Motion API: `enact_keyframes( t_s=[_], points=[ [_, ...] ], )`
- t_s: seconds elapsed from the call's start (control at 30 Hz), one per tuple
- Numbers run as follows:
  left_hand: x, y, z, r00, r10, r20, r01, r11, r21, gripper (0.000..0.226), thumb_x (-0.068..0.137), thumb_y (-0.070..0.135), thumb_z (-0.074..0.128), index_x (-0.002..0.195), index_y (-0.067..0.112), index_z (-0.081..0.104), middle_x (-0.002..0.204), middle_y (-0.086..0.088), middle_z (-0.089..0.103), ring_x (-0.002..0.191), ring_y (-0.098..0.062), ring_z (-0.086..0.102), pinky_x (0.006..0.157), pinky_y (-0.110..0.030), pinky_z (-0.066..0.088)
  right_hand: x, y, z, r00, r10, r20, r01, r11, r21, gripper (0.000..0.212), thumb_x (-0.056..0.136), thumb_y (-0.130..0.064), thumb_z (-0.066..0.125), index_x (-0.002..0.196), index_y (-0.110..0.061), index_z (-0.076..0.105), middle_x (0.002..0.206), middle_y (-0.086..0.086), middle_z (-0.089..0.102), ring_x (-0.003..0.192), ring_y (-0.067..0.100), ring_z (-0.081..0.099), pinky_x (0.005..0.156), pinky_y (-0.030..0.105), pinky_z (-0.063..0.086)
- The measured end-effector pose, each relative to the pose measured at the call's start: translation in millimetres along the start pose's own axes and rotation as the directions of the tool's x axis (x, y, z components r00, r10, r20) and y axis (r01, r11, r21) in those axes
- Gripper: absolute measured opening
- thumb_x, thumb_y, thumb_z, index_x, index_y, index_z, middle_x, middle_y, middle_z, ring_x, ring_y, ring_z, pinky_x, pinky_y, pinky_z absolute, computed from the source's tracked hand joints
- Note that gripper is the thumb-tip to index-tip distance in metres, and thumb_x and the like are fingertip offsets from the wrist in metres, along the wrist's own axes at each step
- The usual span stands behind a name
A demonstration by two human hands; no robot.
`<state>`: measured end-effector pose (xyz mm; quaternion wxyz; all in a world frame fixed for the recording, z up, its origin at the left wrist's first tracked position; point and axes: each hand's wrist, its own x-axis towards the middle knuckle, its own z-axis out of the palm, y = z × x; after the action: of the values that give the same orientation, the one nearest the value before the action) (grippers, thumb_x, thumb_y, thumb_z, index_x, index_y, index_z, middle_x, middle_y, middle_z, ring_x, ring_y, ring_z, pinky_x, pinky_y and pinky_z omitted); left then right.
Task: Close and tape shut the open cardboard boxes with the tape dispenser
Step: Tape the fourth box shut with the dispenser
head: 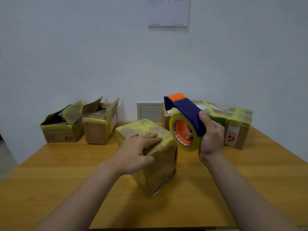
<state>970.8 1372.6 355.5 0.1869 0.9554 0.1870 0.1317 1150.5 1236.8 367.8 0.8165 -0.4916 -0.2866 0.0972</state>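
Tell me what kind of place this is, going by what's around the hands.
Probably a plain indoor room set up for packing parcels. A wooden table stands against a pale wall, cardboard boxes wrapped in yellowish tape sit on it, and the right hand grips a tape dispenser.

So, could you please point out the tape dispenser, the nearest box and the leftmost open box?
tape dispenser [186,108]: head view, on its blue body.
nearest box [160,169]: head view, on its right side face.
leftmost open box [61,132]: head view, on its front wall.
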Motion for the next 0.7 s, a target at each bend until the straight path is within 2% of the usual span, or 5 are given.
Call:
enact_keyframes(
  t_s=[0.13, 0.27, 0.47, 0.6, 0.7],
  points=[
    [-0.8, -11.4, -11.6, 0.997, -0.006, 0.071, 0.023, 0.968, -0.250, 0.081, 0.066, 0.015, 0.054, 0.141, 0.046, 0.059, 0.150, 0.032, 0.046, 0.143, 0.001, 0.033, 0.116, -0.036, 0.033, 0.6, -7.8, -0.3, 0.997, -0.004, 0.071, 0.003, 1.000, 0.018, 0.036, 0.088, -0.043, 0.062, 0.091, -0.010, 0.076, 0.080, 0.007, 0.074, 0.074, 0.023, 0.066, 0.063, 0.032, 0.051],
    [1.3, -21.2, -2.3, 0.996, 0.089, 0.009, -0.081, 0.946, -0.315, 0.079, 0.070, 0.004, 0.049, 0.134, 0.048, 0.065, 0.144, 0.030, 0.055, 0.149, 0.000, 0.032, 0.127, -0.047, 0.019, 4.5, -15.3, -0.9, 0.982, 0.018, 0.189, -0.018, 1.000, -0.001, 0.033, 0.089, -0.044, 0.061, 0.094, -0.015, 0.077, 0.087, 0.008, 0.074, 0.080, 0.024, 0.067, 0.062, 0.032, 0.051],
    [6.9, -15.0, 13.2, 0.976, 0.164, -0.142, -0.199, 0.940, -0.277, 0.035, 0.095, 0.052, 0.066, 0.128, 0.042, 0.071, 0.137, 0.027, 0.063, 0.140, 0.004, 0.045, 0.124, -0.048, 0.030, 12.8, -23.4, -10.5, 0.963, 0.061, 0.262, -0.047, 0.997, -0.059, 0.035, 0.089, -0.044, 0.061, 0.092, -0.015, 0.079, 0.083, 0.011, 0.072, 0.073, 0.023, 0.065, 0.057, 0.027, 0.050],
    [6.6, -9.6, 19.0, 0.971, 0.121, -0.205, -0.171, 0.954, -0.247, 0.036, 0.090, 0.049, 0.070, 0.125, 0.043, 0.072, 0.133, 0.027, 0.065, 0.136, 0.008, 0.048, 0.119, -0.040, 0.041, 17.2, -32.8, -17.6, 0.954, 0.108, 0.279, -0.088, 0.993, -0.082, 0.034, 0.099, -0.037, 0.057, 0.104, -0.008, 0.075, 0.076, 0.006, 0.071, 0.059, 0.014, 0.063, 0.046, 0.022, 0.048],
    [0.0, -1.0, 23.0, 0.959, 0.078, -0.274, -0.147, 0.960, -0.239, 0.039, 0.085, 0.051, 0.074, 0.123, 0.041, 0.074, 0.131, 0.024, 0.067, 0.131, 0.012, 0.051, 0.115, -0.031, 0.044, 16.9, -42.3, -26.2, 0.939, 0.125, 0.320, -0.107, 0.991, -0.076, 0.032, 0.102, -0.034, 0.052, 0.096, -0.013, 0.075, 0.072, 0.007, 0.068, 0.056, 0.017, 0.061, 0.047, 0.026, 0.046]
  ],
)
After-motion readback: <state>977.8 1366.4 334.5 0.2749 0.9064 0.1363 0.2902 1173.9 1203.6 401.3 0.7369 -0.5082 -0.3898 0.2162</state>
